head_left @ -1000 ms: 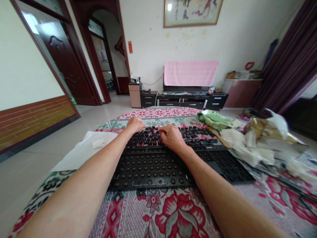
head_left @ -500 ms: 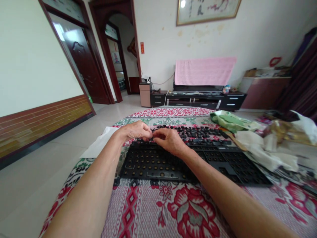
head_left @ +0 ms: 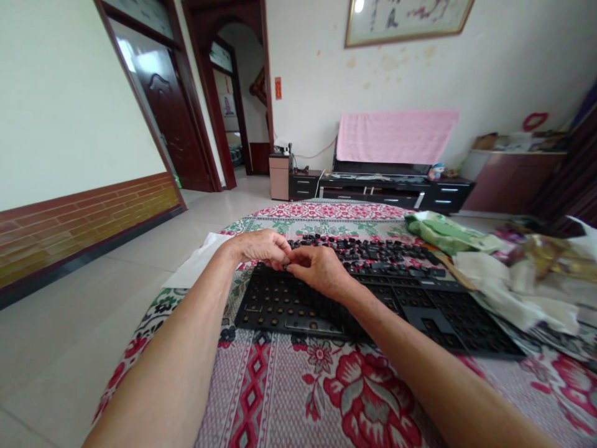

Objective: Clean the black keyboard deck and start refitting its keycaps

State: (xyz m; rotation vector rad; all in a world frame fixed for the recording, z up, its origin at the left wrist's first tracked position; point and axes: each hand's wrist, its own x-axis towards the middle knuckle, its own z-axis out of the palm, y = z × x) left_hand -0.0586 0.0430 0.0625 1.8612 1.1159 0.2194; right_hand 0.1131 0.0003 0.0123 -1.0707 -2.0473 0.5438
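A black keyboard base (head_left: pixel 298 305) with its keycaps taken off lies on the floral tablecloth (head_left: pixel 336 398) in front of me. Several loose black keycaps (head_left: pixel 368 252) are heaped just behind it. My left hand (head_left: pixel 261 246) and my right hand (head_left: pixel 317 269) meet above the keyboard's far left edge. Both sets of fingertips are pinched together around something small and dark that I cannot make out.
White paper (head_left: pixel 198 267) hangs over the table's left edge. A green bag (head_left: pixel 438 231), crumpled white tissues (head_left: pixel 508 292) and wrappers crowd the right side. Beyond the table are a tiled floor, a TV stand under a pink cloth (head_left: pixel 396 137) and dark doorways at the left.
My hands left the keycap heap and came together, fingertips touching, over the keyboard's left end. The view has swung to the left.
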